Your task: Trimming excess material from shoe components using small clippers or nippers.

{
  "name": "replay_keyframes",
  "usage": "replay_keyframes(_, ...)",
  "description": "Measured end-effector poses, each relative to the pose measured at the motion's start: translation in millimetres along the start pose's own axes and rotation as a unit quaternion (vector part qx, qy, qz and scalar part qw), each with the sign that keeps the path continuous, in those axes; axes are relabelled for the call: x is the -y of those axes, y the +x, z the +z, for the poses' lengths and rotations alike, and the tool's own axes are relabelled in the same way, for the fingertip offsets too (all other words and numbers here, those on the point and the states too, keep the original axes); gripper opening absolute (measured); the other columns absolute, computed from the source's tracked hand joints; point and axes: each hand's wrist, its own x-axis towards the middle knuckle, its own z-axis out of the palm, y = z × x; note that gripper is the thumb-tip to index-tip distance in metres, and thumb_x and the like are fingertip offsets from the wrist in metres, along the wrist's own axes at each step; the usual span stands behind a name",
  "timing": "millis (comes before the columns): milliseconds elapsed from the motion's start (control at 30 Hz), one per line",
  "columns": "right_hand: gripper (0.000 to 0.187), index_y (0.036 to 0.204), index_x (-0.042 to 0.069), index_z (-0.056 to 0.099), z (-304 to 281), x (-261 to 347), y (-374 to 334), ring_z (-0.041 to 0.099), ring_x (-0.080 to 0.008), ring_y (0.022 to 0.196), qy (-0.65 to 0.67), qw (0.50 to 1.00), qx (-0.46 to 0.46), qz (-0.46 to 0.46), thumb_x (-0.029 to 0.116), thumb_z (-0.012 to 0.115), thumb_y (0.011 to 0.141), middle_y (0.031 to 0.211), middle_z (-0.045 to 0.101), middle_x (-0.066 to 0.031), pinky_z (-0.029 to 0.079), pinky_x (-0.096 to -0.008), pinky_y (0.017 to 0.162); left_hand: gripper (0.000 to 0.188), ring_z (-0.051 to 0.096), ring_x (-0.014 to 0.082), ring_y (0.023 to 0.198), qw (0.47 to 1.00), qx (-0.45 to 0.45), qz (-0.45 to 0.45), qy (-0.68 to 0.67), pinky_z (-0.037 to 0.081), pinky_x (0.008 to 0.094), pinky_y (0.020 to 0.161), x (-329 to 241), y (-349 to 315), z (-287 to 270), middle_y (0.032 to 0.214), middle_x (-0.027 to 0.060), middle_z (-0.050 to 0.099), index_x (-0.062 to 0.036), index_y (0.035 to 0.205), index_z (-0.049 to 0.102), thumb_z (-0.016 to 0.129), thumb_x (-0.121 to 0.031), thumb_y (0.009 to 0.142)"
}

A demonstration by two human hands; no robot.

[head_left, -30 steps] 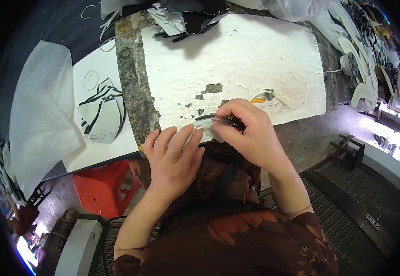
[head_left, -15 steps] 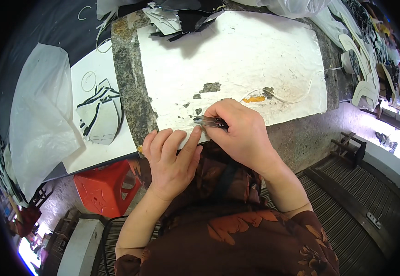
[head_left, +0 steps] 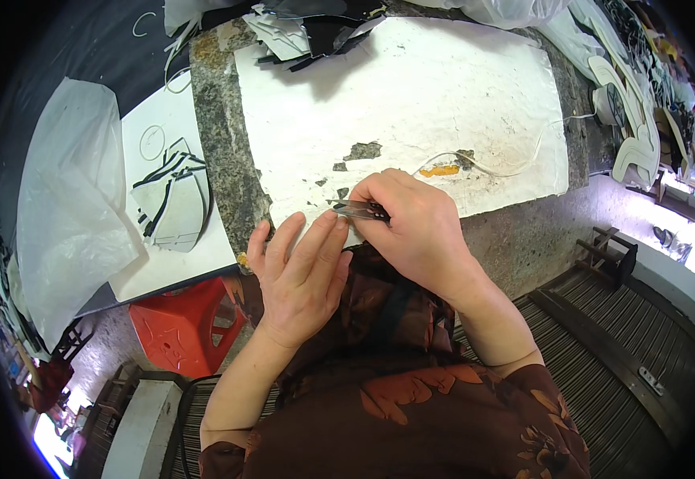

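My right hand [head_left: 415,223] is closed around a small pair of snips [head_left: 357,209] with a dark grip and pointed metal blades. The blades point left, low over the near edge of a worn white board [head_left: 443,88]. Just left of the tips, my left hand [head_left: 299,275] lies with its fingers stretched out at that edge, the index fingertip beside the blades. Whatever is under its fingertips is hidden. A thin white cord [head_left: 515,172] runs over the board toward my right hand from a white roll [head_left: 605,105] at the right.
Dark and white cut pieces [head_left: 287,38] are heaped at the board's far edge. To the left lie more black-edged pieces [head_left: 176,206] and a clear plastic bag [head_left: 72,191]. Below stands a red plastic stool [head_left: 176,331]. White curved pieces [head_left: 639,136] are piled at the far right.
The fingers of my left hand have straightened and reached slightly farther forward. The snips in my right hand have shifted a little to the left.
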Motion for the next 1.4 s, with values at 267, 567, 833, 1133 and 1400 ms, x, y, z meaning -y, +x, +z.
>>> replay_keyframes(267, 0.008, 0.089, 0.010, 0.064, -2.2, 0.1, 1.2, 0.066, -0.0311, 0.075, -0.005, 1.000, -0.001, -0.010, 0.013, 0.070, 0.085, 0.081, 0.064, -0.0075, 0.052, -0.0412, 0.063, 0.039, 0.053, 0.0252, 0.127, 1.000, 0.011, -0.013, 0.005, 0.030, 0.0510, 0.115, -3.3, 3.9, -0.1, 0.134, -0.0011, 0.064, -0.0132, 0.126, 0.073, 0.073, -0.019, 0.087)
replay_keyframes(567, 0.007, 0.095, 0.008, 0.061, -14.3, -3.3, 4.1, 0.067, -0.0339, 0.079, 0.051, 0.998, 0.003, 0.034, 0.012, 0.064, 0.091, 0.086, 0.067, -0.0109, 0.052, -0.0417, 0.066, 0.039, 0.055, 0.0259, 0.124, 1.000, -0.003, -0.021, -0.002, 0.031, 0.0509, 0.115, -5.6, 7.1, 0.9, 0.130, 0.0002, 0.066, -0.0140, 0.126, 0.072, 0.071, -0.021, 0.088)
replay_keyframes(833, 0.010, 0.097, 0.003, 0.065, -21.7, -7.8, 4.3, 0.067, -0.0275, 0.081, 0.077, 0.996, 0.019, 0.036, 0.004, 0.067, 0.088, 0.088, 0.068, -0.0113, 0.053, -0.0340, 0.073, 0.046, 0.055, 0.0270, 0.122, 0.999, -0.008, -0.039, -0.016, 0.031, 0.0508, 0.115, -9.5, 9.2, 0.6, 0.127, 0.0014, 0.068, -0.0140, 0.133, 0.069, 0.071, -0.020, 0.087)
replay_keyframes(1133, 0.017, 0.098, 0.008, 0.068, -31.2, -27.0, 3.9, 0.066, -0.0306, 0.087, 0.041, 0.994, 0.013, -0.100, 0.004, 0.068, 0.081, 0.095, 0.066, -0.0083, 0.054, -0.0394, 0.074, 0.036, 0.053, 0.0267, 0.123, 0.999, 0.003, -0.048, 0.000, 0.030, 0.0483, 0.116, -14.6, 14.0, -1.9, 0.125, 0.0029, 0.069, -0.0118, 0.129, 0.071, 0.069, -0.018, 0.094)
replay_keyframes(1400, 0.023, 0.100, 0.005, 0.069, -33.1, -32.0, 4.4, 0.067, -0.0284, 0.084, 0.043, 0.992, 0.025, -0.113, -0.001, 0.069, 0.078, 0.093, 0.066, -0.0096, 0.054, -0.0354, 0.074, 0.034, 0.054, 0.0266, 0.122, 0.999, 0.002, -0.052, 0.010, 0.031, 0.0479, 0.115, -16.6, 14.3, -0.6, 0.124, 0.0028, 0.069, -0.0126, 0.127, 0.073, 0.070, -0.018, 0.093)
